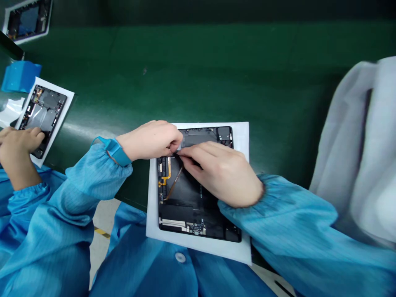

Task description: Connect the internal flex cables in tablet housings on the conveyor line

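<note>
An opened black tablet housing (192, 202) lies on a white foam sheet (198, 246) right in front of me. Over its upper left part, my left hand (151, 140) is closed, with the fingertips pinched downward. My right hand (221, 171) is closed too, and its thumb and forefinger meet beside the left fingertips. What either pinch holds is too small and hidden to make out. Below the fingers, a thin brown flex cable (174, 184) runs diagonally inside the housing. An orange flex cable (168, 171) sits along the left edge. The hands cover part of the housing's upper area.
To the left, a co-worker's hand (18, 144) touches another opened tablet (51, 111) on white foam. A blue block-like item (21, 76) stands behind it. A further opened device (27, 20) lies at the far left. White cloth-like material (343, 136) rises at the right of the green table (216, 78).
</note>
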